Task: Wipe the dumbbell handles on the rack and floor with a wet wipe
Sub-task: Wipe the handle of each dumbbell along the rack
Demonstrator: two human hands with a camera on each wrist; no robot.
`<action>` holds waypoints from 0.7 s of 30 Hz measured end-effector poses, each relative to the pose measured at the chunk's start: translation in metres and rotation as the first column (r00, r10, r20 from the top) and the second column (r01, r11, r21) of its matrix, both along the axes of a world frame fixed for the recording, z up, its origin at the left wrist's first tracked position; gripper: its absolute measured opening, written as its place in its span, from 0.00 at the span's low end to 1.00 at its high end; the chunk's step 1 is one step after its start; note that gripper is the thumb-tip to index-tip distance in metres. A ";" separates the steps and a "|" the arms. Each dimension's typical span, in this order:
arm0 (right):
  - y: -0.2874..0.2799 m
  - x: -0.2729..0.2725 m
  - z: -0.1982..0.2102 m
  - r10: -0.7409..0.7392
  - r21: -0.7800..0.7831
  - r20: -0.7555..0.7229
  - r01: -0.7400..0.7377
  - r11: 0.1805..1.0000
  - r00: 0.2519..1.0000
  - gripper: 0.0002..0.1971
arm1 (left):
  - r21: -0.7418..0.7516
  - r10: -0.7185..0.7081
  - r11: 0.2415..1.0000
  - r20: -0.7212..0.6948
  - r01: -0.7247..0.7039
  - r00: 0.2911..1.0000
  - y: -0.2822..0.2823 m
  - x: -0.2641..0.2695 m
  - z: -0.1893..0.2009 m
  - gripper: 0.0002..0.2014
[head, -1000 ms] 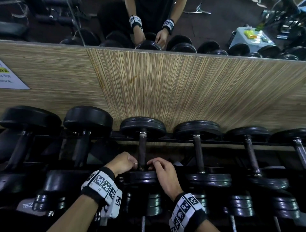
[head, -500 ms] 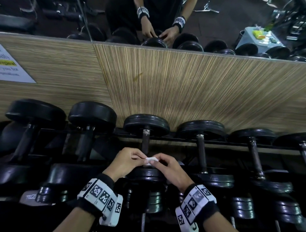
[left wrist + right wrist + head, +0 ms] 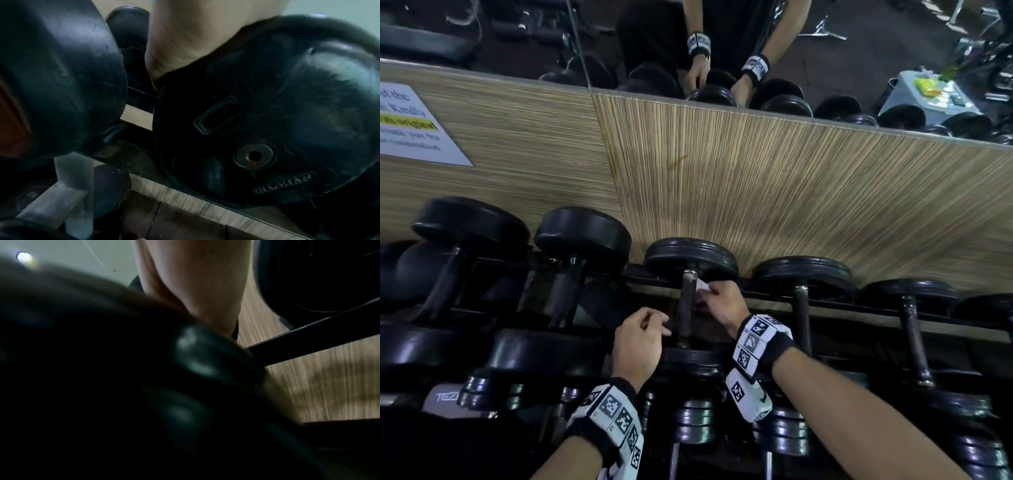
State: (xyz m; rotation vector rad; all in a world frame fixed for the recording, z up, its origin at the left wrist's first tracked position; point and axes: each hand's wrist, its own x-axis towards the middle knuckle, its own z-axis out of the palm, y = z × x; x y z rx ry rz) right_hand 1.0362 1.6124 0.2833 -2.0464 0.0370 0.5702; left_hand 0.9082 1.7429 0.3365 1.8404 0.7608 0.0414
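Observation:
A row of black dumbbells lies on the rack (image 3: 825,303) against a wood-grain wall panel. My right hand (image 3: 717,301) pinches a small white wet wipe (image 3: 702,287) against the upper right side of the middle dumbbell's dark handle (image 3: 686,308), just below its far weight plate (image 3: 690,260). My left hand (image 3: 642,337) hovers beside the handle's lower left with fingers loosely curled, holding nothing. In the left wrist view I see only the palm heel (image 3: 185,42) above the near plate's face (image 3: 255,155). The right wrist view is blurred, showing the palm (image 3: 195,280) and a dark plate; the wipe is hidden there.
More dumbbells flank the middle one: a handle to the right (image 3: 803,322), another further right (image 3: 914,335), two larger ones to the left (image 3: 571,294). A lower tier of chrome-ended dumbbells (image 3: 695,425) sits below. A mirror (image 3: 517,34) and a notice (image 3: 410,126) are on the wall.
The right hand took the wipe up the handle to just under the far plate. The left hand let go of the wipe and dropped back to the handle's lower left.

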 end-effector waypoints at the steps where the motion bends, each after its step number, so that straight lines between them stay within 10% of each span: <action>1: 0.003 0.003 -0.003 0.024 -0.012 0.016 -0.024 1.000 1.000 0.15 | -0.002 0.008 1.000 0.003 -0.008 1.000 0.000 0.000 0.000 0.13; 13: 0.003 -0.023 0.025 -0.036 0.035 0.314 0.027 0.999 0.949 0.17 | 0.009 0.026 1.000 0.026 -0.026 0.999 0.000 0.000 -0.003 0.14; 21: 0.028 -0.039 0.052 0.208 -0.091 0.372 -0.187 0.978 0.905 0.12 | 0.021 0.006 1.000 0.024 -0.007 1.000 0.001 -0.002 -0.008 0.15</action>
